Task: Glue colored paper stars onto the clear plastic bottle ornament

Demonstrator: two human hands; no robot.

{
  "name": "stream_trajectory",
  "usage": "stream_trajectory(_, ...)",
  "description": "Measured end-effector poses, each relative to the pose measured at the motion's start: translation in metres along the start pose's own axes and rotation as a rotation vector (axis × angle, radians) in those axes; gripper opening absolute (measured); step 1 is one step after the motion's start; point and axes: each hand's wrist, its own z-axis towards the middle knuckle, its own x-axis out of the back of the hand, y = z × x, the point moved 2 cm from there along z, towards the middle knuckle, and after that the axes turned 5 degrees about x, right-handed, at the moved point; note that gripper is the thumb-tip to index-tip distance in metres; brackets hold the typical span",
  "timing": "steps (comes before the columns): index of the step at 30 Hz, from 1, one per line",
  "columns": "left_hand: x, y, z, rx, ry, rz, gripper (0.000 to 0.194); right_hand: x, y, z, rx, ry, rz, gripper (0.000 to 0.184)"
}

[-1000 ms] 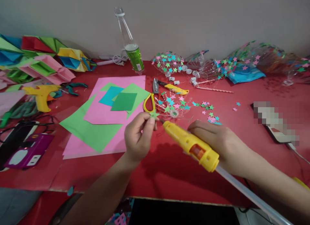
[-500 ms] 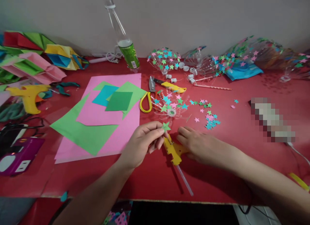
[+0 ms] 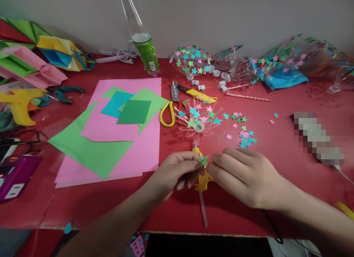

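My left hand point(image 3: 182, 169) pinches a small green paper star point(image 3: 204, 160) between thumb and fingertips. Close beside the star's right side is my right hand point(image 3: 245, 174), fingers curled and pressed together; whatever is in them is hidden. Underneath both hands a yellow hot glue gun point(image 3: 202, 183) lies on the red table, partly covered, its nozzle facing away from me. A clear glue stick point(image 3: 203, 211) sticks out of its rear. Beyond the gun sits a cut clear plastic bottle piece point(image 3: 199, 127) spread out like petals, with coloured stars on it.
Loose paper stars point(image 3: 246, 141) lie to the right, near a blurred-out object point(image 3: 315, 137). Pliers point(image 3: 167, 115) and a yellow utility knife point(image 3: 197, 95) lie behind. Coloured paper sheets point(image 3: 110, 153) cover the left; a tall clear bottle point(image 3: 145, 52) stands at the back.
My right hand has left the glue gun's handle and come up beside the green star. The star has moved slightly right and nearer me. The gun has turned, its nozzle now pointing straighter away.
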Motion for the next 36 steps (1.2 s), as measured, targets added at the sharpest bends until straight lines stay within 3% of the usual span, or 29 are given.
stream_trajectory(8, 0.002, -0.002, 0.002, 0.071, -0.036, -0.05, 0.02, -0.003, 0.002, 0.002, 0.067, 0.023, -0.012, 0.02)
stream_trajectory(12, 0.002, 0.001, 0.001, 0.027, -0.021, -0.018, 0.022, -0.001, 0.007, -0.001, 0.071, 0.049, -0.022, 0.019)
stream_trajectory(16, -0.001, 0.013, -0.005, -0.079, 0.033, 0.064, 0.02, 0.008, 0.023, -0.01, -0.118, 0.125, 0.018, 0.01)
stream_trajectory(21, -0.013, 0.024, -0.006, -0.091, 0.02, 0.034, 0.05, 0.009, 0.048, -0.015, -0.306, 0.191, 0.167, 0.007)
stream_trajectory(26, -0.019, 0.022, 0.002, -0.066, 0.013, -0.023, 0.061, 0.0, 0.058, -0.015, -0.291, 0.138, 0.292, 0.008)
stream_trajectory(30, -0.015, 0.017, 0.006, -0.042, 0.006, -0.035, 0.063, -0.005, 0.057, -0.013, -0.24, 0.1, 0.241, 0.008)
stream_trajectory(36, -0.009, 0.014, 0.008, -0.076, -0.105, -0.088, 0.058, -0.01, 0.055, -0.011, -0.196, 0.078, 0.186, 0.009)
